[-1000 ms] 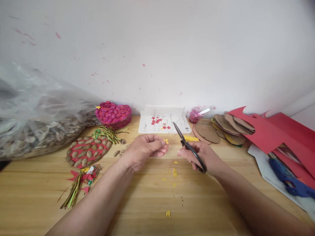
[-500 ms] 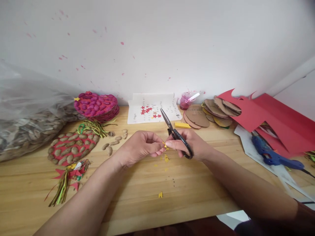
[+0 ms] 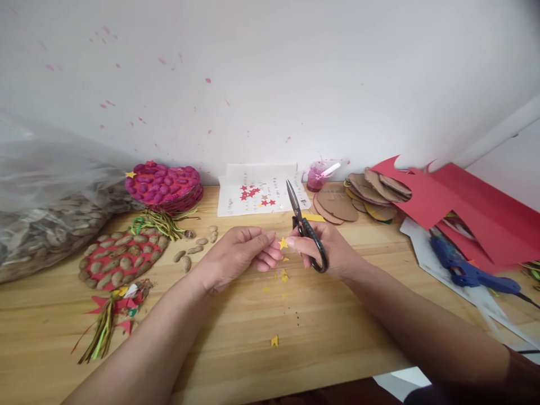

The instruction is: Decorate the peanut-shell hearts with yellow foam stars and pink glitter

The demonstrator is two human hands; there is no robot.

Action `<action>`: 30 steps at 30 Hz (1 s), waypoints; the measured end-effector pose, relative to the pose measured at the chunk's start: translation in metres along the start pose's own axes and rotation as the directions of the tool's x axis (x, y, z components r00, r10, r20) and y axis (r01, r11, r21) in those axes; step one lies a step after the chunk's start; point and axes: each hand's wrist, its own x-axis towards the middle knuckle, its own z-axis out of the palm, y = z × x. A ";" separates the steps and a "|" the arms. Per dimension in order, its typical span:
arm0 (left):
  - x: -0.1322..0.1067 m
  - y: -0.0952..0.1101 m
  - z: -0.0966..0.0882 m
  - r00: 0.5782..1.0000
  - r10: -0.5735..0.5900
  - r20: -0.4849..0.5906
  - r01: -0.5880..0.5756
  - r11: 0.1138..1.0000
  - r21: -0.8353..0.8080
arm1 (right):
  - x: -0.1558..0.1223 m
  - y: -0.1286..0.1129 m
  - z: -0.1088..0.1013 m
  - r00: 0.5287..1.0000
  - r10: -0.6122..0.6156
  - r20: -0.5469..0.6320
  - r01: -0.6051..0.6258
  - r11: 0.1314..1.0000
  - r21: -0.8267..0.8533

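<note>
The left edge cuts off the plastic bag (image 3: 50,228). Writing (image 3: 230,206) on the white paper (image 3: 236,180) is too small to read. The right hand (image 3: 333,250) partly hides the scissors (image 3: 310,231) and a yellow strip (image 3: 314,217).

Bright, diffuse light — faint shadows on the table (image 3: 337,332) — edges stretched, soft.

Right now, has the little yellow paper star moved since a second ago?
Yes, the yellow paper star has shifted right, judged against the white rectangular paper sheet.
</note>
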 end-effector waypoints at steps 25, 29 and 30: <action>0.000 -0.001 0.000 0.999 0.019 0.038 -0.025 0.985 0.168 | -0.004 -0.005 0.001 0.996 0.061 0.062 -0.059 0.998 -0.024; -0.001 0.000 0.002 0.999 0.021 -0.034 -0.018 0.994 0.110 | -0.001 -0.007 -0.002 1.000 0.026 0.016 -0.026 1.000 0.003; -0.001 0.000 0.002 0.998 0.027 -0.052 -0.022 0.995 0.098 | -0.001 -0.007 -0.003 1.000 0.022 -0.002 -0.022 1.000 0.007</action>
